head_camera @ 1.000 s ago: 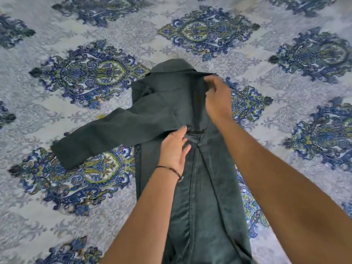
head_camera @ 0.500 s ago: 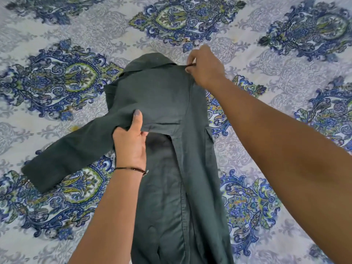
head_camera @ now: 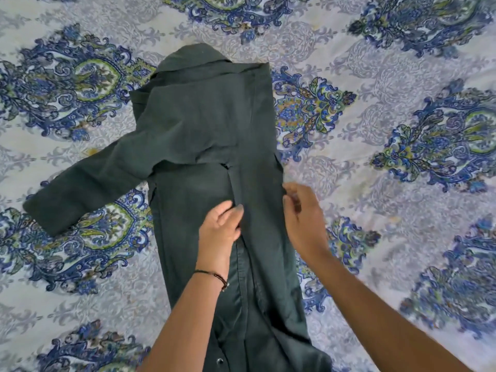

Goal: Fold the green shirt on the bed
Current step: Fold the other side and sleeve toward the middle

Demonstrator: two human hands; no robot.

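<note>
The dark green shirt (head_camera: 204, 124) lies lengthwise on the bed, collar at the far end. Its right side is folded over onto the middle, and one sleeve (head_camera: 88, 189) sticks out to the left. My left hand (head_camera: 220, 232), with a thin band on the wrist, rests on the shirt's middle and pinches the inner edge of the folded panel with curled fingers. My right hand (head_camera: 303, 221) is at the shirt's right folded edge, its fingers curled onto the cloth there; it is slightly blurred. The shirt's hem runs out of view at the bottom.
The bed is covered by a pale sheet (head_camera: 389, 183) printed with blue and green medallions. The sheet stretches flat on every side of the shirt. Nothing else lies on it in view.
My right hand has come down from the collar to the shirt's right edge at mid-body. My left hand has moved from the shoulder fold to the folded panel's inner edge.
</note>
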